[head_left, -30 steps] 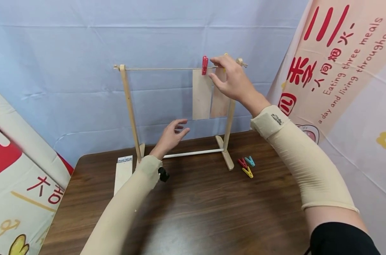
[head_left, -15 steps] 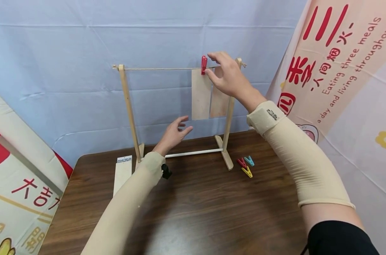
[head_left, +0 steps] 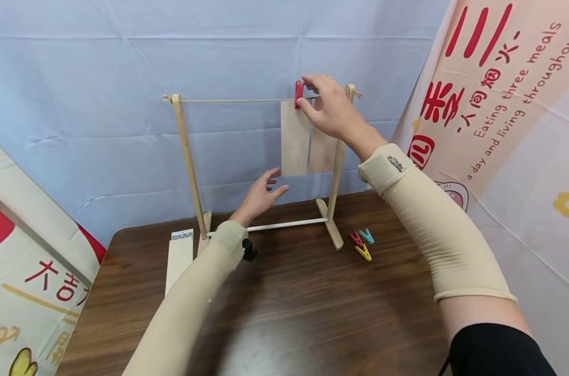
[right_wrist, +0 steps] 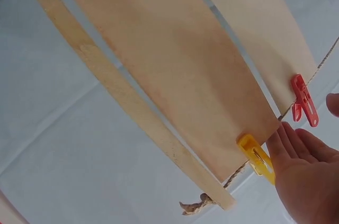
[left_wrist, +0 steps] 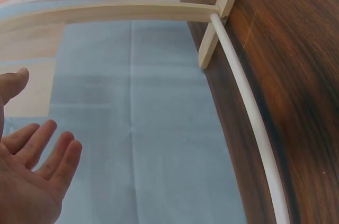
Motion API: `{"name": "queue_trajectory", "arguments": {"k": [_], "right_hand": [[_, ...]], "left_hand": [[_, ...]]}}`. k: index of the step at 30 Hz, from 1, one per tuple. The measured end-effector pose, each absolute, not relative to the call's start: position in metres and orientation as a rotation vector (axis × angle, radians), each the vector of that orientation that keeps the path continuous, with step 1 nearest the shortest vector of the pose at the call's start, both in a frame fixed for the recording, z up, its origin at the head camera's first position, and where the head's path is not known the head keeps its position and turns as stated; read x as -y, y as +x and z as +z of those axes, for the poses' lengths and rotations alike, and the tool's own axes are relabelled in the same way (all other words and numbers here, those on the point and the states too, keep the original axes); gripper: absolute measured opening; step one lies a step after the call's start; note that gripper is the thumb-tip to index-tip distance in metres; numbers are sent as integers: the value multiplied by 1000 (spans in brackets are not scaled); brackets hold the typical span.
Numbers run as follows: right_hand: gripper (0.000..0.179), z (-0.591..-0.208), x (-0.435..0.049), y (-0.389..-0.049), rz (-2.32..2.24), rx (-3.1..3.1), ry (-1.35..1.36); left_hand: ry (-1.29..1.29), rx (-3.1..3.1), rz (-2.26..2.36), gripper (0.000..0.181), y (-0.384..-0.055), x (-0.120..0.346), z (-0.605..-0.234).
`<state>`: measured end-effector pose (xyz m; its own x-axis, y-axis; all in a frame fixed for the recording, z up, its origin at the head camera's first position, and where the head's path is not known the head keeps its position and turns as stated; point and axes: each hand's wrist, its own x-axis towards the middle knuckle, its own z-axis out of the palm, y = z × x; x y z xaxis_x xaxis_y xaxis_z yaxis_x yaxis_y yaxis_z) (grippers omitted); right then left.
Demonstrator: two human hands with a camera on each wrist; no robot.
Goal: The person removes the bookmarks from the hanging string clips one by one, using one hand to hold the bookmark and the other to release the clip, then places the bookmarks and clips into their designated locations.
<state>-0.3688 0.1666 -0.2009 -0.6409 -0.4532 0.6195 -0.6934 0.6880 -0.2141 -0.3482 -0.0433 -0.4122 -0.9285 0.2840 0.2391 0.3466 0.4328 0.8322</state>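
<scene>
Two pale rectangular sheets hang side by side from a string on a wooden frame (head_left: pixel 183 141). A red clothespin (head_left: pixel 299 95) clips the left sheet (head_left: pixel 294 138); a yellow clothespin (right_wrist: pixel 256 156), mostly hidden by the hand in the head view, clips the right sheet (head_left: pixel 322 149). My right hand (head_left: pixel 333 107) is raised at the string, thumb and fingers spread around the red clothespin without pinching it. Its fingers lie by the right sheet's top corner in the right wrist view. Below, my left hand (head_left: pixel 258 196) hovers with relaxed, parted fingers near the left sheet's lower corner, holding nothing.
Three loose clothespins lie on the table right of the frame: red (head_left: pixel 356 238), blue (head_left: pixel 367 236) and yellow (head_left: pixel 363 253). A flat white packet (head_left: pixel 180 261) with a blue patterned top lies at left. A white crossbar (head_left: pixel 289 224) joins the frame's feet. Behind hangs a pale blue cloth.
My right hand has shifted slightly left, its thumb now overlapping the foot of the red clothespin. My left hand has risen a little and moved right toward the hanging sheet.
</scene>
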Motion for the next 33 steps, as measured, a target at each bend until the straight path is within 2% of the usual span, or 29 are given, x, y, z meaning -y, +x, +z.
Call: {"name": "queue_trajectory", "arguments": {"k": [9,21,33], "right_hand": [[47,-202,-165,-369,623,2398,920],[54,-196,-162,-367,634,2478,847],[50,-194,-157,-369,669,2489,822]], "left_hand": [[-559,2647,-1476,64,-345,40,-414],[-605,2618,-1473,53,-343,39,-417],[-572,2575,-1482,35,-338,39,-414]]}}
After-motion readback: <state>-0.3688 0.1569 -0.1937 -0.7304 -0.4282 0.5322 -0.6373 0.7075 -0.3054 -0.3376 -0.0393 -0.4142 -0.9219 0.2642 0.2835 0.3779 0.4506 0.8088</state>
